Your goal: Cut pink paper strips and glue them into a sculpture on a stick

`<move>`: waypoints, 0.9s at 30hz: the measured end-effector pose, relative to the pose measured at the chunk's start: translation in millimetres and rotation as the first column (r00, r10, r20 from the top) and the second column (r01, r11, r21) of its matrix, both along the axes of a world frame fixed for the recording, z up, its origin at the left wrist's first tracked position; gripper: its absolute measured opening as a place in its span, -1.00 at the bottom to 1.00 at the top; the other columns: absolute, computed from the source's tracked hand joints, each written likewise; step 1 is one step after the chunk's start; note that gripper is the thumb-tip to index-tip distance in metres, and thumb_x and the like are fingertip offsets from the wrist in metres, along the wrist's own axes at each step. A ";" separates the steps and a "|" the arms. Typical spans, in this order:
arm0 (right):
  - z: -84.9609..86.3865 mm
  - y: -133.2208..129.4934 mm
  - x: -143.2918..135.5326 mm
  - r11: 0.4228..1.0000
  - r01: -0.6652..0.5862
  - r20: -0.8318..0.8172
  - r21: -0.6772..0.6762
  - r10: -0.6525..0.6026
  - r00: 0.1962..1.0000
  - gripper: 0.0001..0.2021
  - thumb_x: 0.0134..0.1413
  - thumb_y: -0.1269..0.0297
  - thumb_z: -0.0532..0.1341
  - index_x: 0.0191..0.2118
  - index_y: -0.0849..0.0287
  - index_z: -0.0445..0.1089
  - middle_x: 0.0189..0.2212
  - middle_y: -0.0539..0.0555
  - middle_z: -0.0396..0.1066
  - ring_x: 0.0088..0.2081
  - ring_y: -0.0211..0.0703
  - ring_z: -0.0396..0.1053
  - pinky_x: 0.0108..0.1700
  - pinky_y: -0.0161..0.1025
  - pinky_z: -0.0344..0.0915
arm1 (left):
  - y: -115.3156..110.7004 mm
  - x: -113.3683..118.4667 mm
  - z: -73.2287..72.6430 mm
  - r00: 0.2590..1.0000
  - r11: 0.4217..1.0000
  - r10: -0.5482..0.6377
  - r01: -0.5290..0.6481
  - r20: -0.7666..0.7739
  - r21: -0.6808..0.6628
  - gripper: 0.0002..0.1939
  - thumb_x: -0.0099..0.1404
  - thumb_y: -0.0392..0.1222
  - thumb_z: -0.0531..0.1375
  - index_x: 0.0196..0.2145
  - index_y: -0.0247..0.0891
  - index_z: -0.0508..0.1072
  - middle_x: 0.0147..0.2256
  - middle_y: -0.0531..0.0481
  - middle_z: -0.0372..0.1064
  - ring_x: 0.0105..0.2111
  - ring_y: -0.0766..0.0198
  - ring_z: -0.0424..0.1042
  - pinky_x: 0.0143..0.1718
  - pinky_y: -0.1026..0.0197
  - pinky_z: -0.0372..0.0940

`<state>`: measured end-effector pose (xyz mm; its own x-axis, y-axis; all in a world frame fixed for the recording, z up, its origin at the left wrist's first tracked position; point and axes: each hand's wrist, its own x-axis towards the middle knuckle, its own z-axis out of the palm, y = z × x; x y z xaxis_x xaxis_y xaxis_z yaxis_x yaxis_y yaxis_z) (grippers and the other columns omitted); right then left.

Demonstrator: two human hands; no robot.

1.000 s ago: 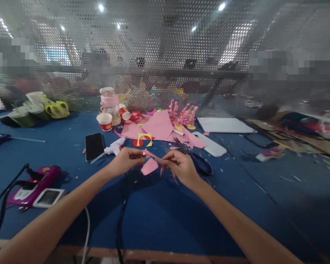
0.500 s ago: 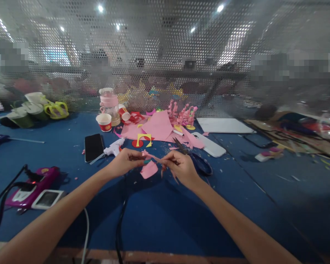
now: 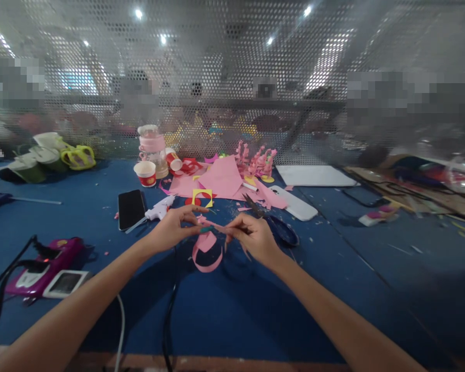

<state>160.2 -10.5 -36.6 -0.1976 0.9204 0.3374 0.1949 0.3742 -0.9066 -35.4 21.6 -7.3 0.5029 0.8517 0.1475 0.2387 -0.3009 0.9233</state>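
A pink paper strip (image 3: 208, 268) hangs in a curl below my fingers, over the blue table. My left hand (image 3: 174, 227) pinches its upper part between thumb and lower fingers, beside a small green piece, while the index finger is lifted. On the right, my right hand (image 3: 251, 233) pinches the other end of the stretch between the hands. Dark-bladed scissors (image 3: 281, 230) lie just beyond my right hand. A white glue gun (image 3: 160, 207) rests behind my left hand, next to a black phone (image 3: 132, 210).
Pink paper sheets (image 3: 221, 175), pink paper figures (image 3: 261, 161), a paper cup (image 3: 145, 174) and a clear jar (image 3: 154, 152) stand or lie at the back. A white phone (image 3: 295, 204) is beyond the scissors. A purple power strip (image 3: 50, 268) with cables is at left.
The pink paper below my hands has dropped into a longer, open curl. My left index finger has lifted away from the thumb. The right hand has barely moved.
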 end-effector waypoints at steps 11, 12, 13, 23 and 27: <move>0.3 -0.3 2.2 1.000 -0.019 0.025 0.004 0.019 1.000 -0.78 -0.03 0.12 0.16 -0.49 0.17 0.32 -0.67 -0.01 0.39 -0.73 -0.32 0.25 -0.72 -0.38 0.10 | 2.4 -4.3 1.6 0.991 0.973 0.004 0.027 -0.135 0.227 -0.92 0.00 -0.29 0.20 -0.46 -0.26 0.47 -0.33 -0.08 0.46 -0.40 0.26 0.42 -0.41 0.30 0.25; 0.0 -0.2 2.4 1.000 -0.020 0.027 0.003 0.020 0.999 -0.79 -0.03 0.13 0.16 -0.49 0.17 0.32 -0.66 -0.01 0.40 -0.74 -0.33 0.24 -0.72 -0.38 0.10 | 2.3 -4.3 1.7 0.991 0.973 -0.003 0.033 -0.133 0.228 -0.93 0.01 -0.29 0.19 -0.47 -0.26 0.47 -0.32 -0.08 0.46 -0.39 0.25 0.43 -0.41 0.30 0.25; -0.1 -0.2 2.5 1.000 -0.021 0.030 0.005 0.021 0.999 -0.80 -0.02 0.14 0.16 -0.49 0.17 0.32 -0.66 -0.01 0.40 -0.74 -0.34 0.24 -0.72 -0.38 0.10 | 2.2 -4.3 1.5 0.992 0.973 -0.007 0.037 -0.129 0.227 -0.93 0.02 -0.28 0.19 -0.47 -0.26 0.47 -0.32 -0.08 0.46 -0.38 0.24 0.43 -0.41 0.30 0.25; 1.1 -0.5 0.4 0.999 -0.027 0.057 0.019 0.026 0.998 -0.83 -0.01 0.17 0.16 -0.45 0.17 0.28 -0.65 -0.03 0.38 -0.75 -0.38 0.23 -0.75 -0.41 0.09 | 2.5 -6.1 -1.1 0.984 0.975 -0.010 0.049 -0.178 0.215 -0.67 0.07 -0.24 0.17 -0.15 -0.25 0.40 -0.46 -0.01 0.45 -0.38 0.25 0.43 -0.37 0.29 0.25; 0.3 -0.4 0.6 0.999 -0.043 0.060 0.010 0.042 0.997 -0.81 0.02 0.16 0.13 -0.38 0.19 0.26 -0.64 -0.03 0.39 -0.82 -0.43 0.14 -0.80 -0.43 0.05 | 1.6 -6.0 -0.2 0.974 0.977 -0.013 0.060 -0.224 0.204 -0.67 0.08 -0.26 0.15 -0.14 -0.27 0.37 -0.41 -0.03 0.46 -0.34 0.27 0.43 -0.33 0.30 0.26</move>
<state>160.9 -10.9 -36.2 -0.2562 0.9069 0.3344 0.2322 0.3936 -0.8895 -41.4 23.1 -7.6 0.5729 0.7944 0.2016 0.4147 -0.4931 0.7648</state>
